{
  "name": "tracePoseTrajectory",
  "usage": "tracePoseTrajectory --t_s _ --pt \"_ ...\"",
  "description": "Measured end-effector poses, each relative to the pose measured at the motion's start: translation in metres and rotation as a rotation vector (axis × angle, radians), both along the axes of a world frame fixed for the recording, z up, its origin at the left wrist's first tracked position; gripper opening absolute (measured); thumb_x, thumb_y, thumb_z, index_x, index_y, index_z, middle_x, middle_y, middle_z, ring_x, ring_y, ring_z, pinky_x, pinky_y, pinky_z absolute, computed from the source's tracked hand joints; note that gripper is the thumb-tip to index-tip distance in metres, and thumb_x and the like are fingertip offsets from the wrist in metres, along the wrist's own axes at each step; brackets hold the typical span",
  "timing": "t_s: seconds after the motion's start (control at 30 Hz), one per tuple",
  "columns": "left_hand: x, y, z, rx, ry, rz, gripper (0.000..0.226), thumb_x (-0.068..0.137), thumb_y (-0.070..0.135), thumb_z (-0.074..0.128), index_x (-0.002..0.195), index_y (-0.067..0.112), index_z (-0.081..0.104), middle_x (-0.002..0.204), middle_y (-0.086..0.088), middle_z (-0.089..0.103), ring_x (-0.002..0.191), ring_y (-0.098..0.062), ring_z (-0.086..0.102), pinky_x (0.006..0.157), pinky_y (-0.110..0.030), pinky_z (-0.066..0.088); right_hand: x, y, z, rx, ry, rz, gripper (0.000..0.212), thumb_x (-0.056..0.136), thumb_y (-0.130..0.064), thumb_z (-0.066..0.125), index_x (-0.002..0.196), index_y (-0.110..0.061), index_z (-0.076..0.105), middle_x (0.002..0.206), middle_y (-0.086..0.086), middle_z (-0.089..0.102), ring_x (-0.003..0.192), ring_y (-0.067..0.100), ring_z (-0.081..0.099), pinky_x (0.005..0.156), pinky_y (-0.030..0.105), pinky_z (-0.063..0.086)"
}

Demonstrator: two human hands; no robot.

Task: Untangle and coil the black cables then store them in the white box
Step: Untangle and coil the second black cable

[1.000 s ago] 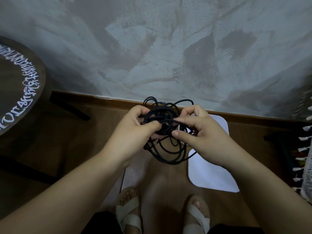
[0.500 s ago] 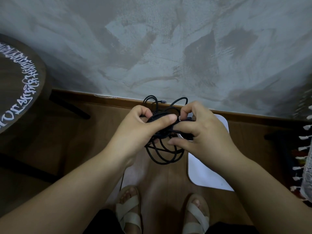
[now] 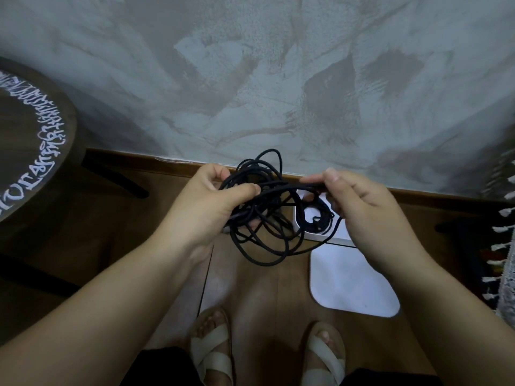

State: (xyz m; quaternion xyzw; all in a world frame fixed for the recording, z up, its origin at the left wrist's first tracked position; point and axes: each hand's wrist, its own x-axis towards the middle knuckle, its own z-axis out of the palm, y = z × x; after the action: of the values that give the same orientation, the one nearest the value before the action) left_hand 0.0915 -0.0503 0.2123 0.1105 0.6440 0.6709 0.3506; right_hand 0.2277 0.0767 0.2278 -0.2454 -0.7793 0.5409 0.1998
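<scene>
A tangled bundle of black cable [image 3: 264, 218] hangs in the air above the wooden floor. My left hand [image 3: 206, 207] grips the bundle's left side, thumb over several strands. My right hand [image 3: 359, 207] pinches one strand and holds it out to the right. Below my right hand the white box [image 3: 317, 235] stands open on the floor, with a coiled black cable [image 3: 315, 218] lying inside. My right hand hides the box's right part.
A flat white lid [image 3: 351, 282] lies on the floor in front of the box. A dark round table [image 3: 30, 151] with white lettering stands at the left. The grey wall and wooden baseboard [image 3: 122, 160] run close behind. My sandalled feet [image 3: 214, 352] are below; a fringed cloth [image 3: 504, 260] hangs at the right.
My hands have moved apart. My right hand has drawn one strand out to the right, the bundle has loosened, and the box with its coil has come into view.
</scene>
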Motion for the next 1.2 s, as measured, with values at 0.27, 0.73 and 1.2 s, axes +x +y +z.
tracePoseTrajectory --t_s 0.27,0.73,1.2 --pt "-0.002 0.0 -0.005 -0.063 -0.209 0.076 0.018 0.092 0.016 0.058 0.106 0.008 0.05 0.076 -0.012 0.069 0.059 -0.027 0.067 0.058 -0.048 0.058 -0.004 0.03 -0.01 -0.469 0.097 -0.387 0.017 0.098 -0.019 0.048 0.084 -0.019 0.057 0.054 -0.007 0.048 0.039 0.003 0.031 0.04 0.015 0.028" --pt "-0.004 0.004 -0.007 -0.023 -0.635 0.078 0.045 0.099 0.021 0.042 0.14 0.006 0.035 0.107 -0.026 0.05 0.114 -0.033 0.056 0.092 -0.037 0.048 -0.01 0.007 -0.008 -0.345 -0.039 0.053 0.021 0.099 -0.004 0.037 0.101 -0.021 0.049 0.068 -0.009 0.065 0.041 0.006 0.028 0.041 0.017 0.024" --pt "0.021 0.002 0.013 -0.123 0.369 -0.335 0.026 0.096 0.008 0.041 0.086 0.014 0.065 0.06 0.005 0.062 0.06 -0.008 0.057 0.066 -0.017 0.046 -0.022 -0.003 0.004 -0.26 0.088 0.046 0.021 0.091 0.0 0.054 0.082 -0.016 0.063 0.065 -0.003 0.06 0.041 -0.004 0.049 0.046 0.007 0.036"
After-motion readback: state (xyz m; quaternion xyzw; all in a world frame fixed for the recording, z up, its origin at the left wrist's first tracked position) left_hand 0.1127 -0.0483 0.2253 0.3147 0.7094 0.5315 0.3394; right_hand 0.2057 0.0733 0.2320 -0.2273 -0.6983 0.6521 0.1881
